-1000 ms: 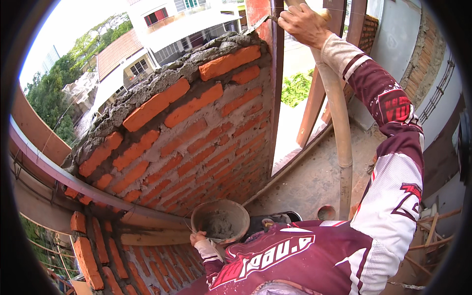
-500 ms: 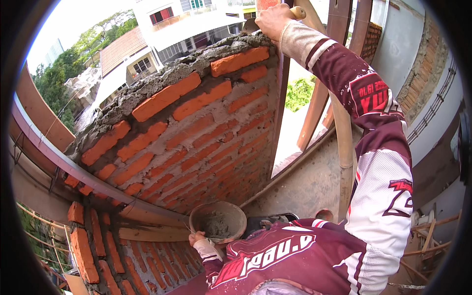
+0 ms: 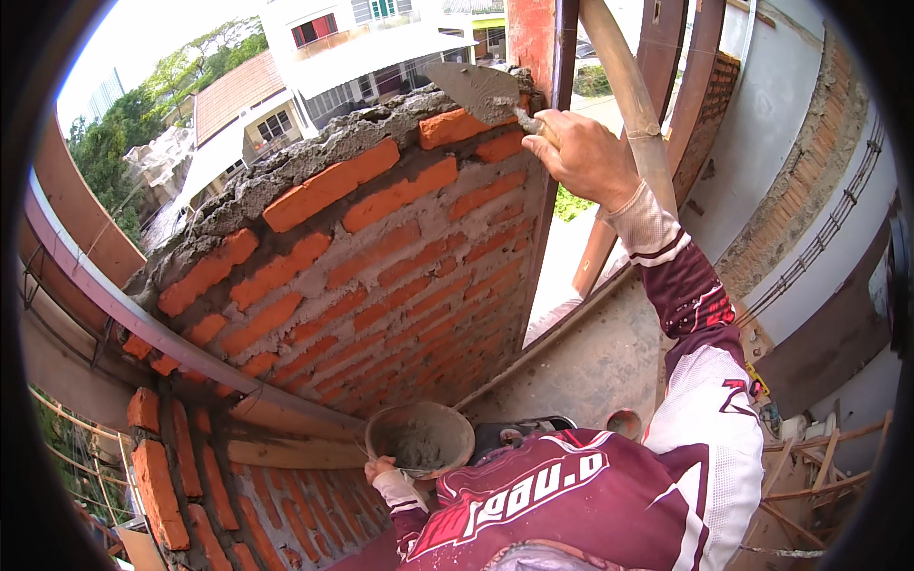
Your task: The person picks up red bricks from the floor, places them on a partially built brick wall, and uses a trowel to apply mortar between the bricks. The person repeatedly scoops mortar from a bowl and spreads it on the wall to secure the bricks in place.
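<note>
My right hand (image 3: 588, 157) is closed round the wooden handle of a trowel (image 3: 476, 90). Its grey, mortar-smeared blade lies over the right end of the brick wall (image 3: 381, 257), close to the topmost orange brick. Rough wet mortar (image 3: 333, 138) runs along the wall's top. Low down, my left hand (image 3: 379, 467) grips the rim or handle of a round bucket (image 3: 419, 416); its fingers are partly hidden. Grey mortar (image 3: 417, 445) lies inside that bucket.
A bamboo pole (image 3: 624, 71) leans beside my right arm, near dark wooden posts (image 3: 657, 57). Another low brick section (image 3: 157, 476) stands at lower left. A small round container (image 3: 625, 424) rests on the concrete floor (image 3: 581, 381). Houses lie beyond the wall.
My right hand has come down and toward me from the wall's far right end. The trowel blade, mostly hidden before, now shows over the wall top. My left hand stays at the bucket.
</note>
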